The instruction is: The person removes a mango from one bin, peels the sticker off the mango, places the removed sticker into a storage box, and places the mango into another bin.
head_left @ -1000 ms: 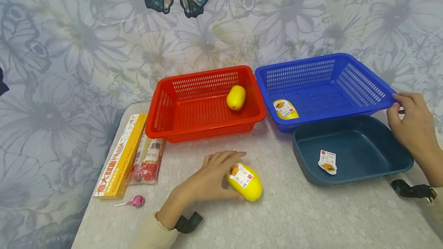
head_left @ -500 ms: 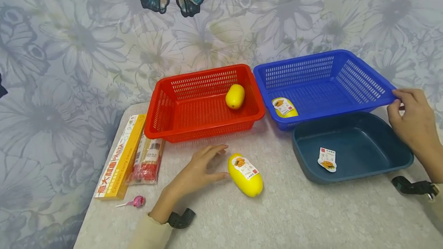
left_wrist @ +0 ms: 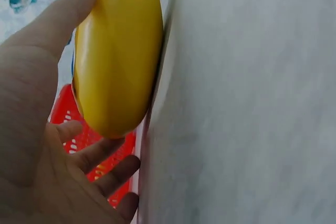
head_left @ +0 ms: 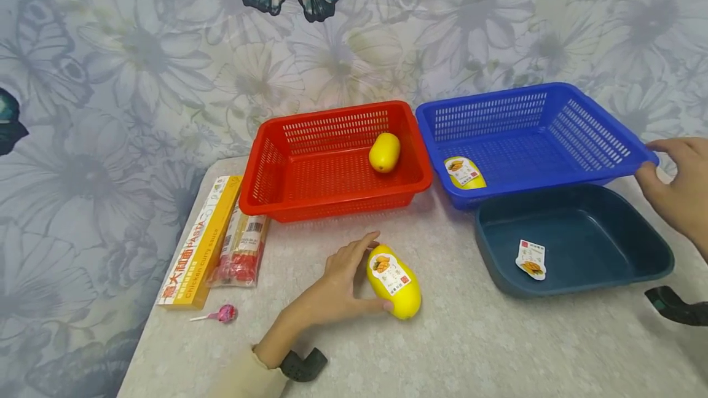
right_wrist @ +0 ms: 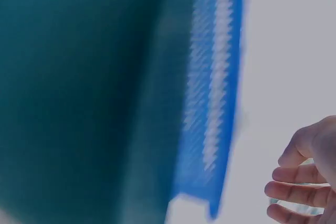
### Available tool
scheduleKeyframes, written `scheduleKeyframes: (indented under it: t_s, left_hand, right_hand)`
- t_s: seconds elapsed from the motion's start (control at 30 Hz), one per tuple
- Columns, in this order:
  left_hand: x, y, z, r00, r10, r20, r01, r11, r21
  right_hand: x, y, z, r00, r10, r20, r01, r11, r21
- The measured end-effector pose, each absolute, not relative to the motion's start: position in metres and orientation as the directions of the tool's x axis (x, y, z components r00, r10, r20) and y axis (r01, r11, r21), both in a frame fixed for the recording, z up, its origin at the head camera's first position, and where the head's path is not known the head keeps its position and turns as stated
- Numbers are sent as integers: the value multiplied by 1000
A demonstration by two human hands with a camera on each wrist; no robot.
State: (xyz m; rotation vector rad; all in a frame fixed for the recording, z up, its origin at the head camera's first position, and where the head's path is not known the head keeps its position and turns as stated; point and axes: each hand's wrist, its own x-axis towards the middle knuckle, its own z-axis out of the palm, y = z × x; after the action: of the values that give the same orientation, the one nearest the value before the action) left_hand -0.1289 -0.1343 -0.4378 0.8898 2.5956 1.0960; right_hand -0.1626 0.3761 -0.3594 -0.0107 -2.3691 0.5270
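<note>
In the head view, a yellow mango with a white fruit label lies on the table in front of the red basket. My left hand holds it from the left, thumb on its near end and fingertips at its far end. In the left wrist view the thumb presses the mango and a fingertip meets its opposite end. My right hand is beside the right corner of the blue basket. In the right wrist view its loosely bent fingers hold nothing and stand apart from the rim.
A red basket holds one yellow mango; another labelled one lies in the blue basket. A dark teal tub contains a loose label. Left are a pasta box, a noodle packet and a lollipop.
My left hand drew back from the mango, then returned to grasp it. My right hand has let go of the blue basket's rim and shifted slightly right. The head view has shifted slightly.
</note>
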Motion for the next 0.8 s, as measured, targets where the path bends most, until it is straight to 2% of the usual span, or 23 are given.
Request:
scheduleKeyframes:
  t_s: [0.07,0.17,0.23,0.3,0.4,0.57,0.8]
  left_hand:
    - [-126,-133,-438,-807,587,57,451,552,702]
    - [-123,-130,-438,-815,576,64,447,554,702]
    - [-122,-127,-439,-819,570,62,440,556,705]
    - [-120,-125,-441,-821,568,54,433,559,707]
    - [-118,-125,-444,-823,566,38,418,561,715]
    - [-119,-126,-445,-815,576,67,442,541,716]
    - [-122,-127,-444,-801,592,89,460,513,725]
  right_hand:
    - [-157,357,-349,-765,80,639,-182,925,-333]
    - [-152,326,-339,-775,-92,625,-297,926,-232]
    - [-149,305,-338,-775,-198,600,-395,893,-215]
    - [-147,285,-343,-749,-298,592,-495,846,-200]
    - [-143,256,-346,-729,-402,555,-591,778,-213]
    - [-139,215,-344,-746,-475,468,-632,727,-269]
    - [-144,177,-349,-785,-536,312,-619,692,-371]
